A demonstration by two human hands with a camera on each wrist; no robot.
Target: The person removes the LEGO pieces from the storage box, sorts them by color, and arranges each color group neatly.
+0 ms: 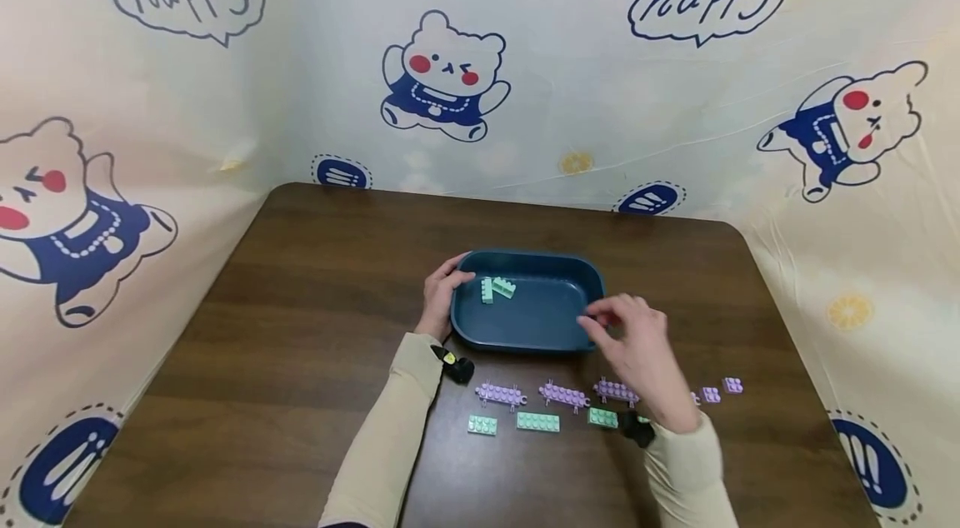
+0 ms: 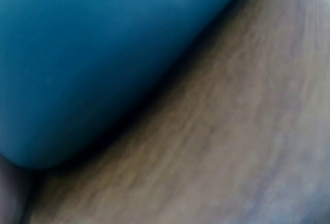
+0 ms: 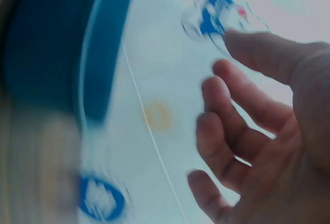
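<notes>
A dark blue tray (image 1: 532, 320) sits on the table, with two light green toy bricks (image 1: 487, 291) at its left inside. My left hand (image 1: 441, 295) grips the tray's left end, thumb over the rim. The tray's outer wall (image 2: 93, 69) fills much of the left wrist view. Over the tray's right end is my right hand (image 1: 637, 345), its thumb and fingers bent and apart. Nothing shows between the fingers (image 3: 214, 131) in the right wrist view.
In front of the tray lies a row of purple studded pieces (image 1: 564, 396), with small purple bricks (image 1: 733, 386) at its right. Several green bricks (image 1: 537, 422) form a nearer row, partly hidden by the right wrist. A patterned cloth (image 1: 540, 95) hangs behind the table.
</notes>
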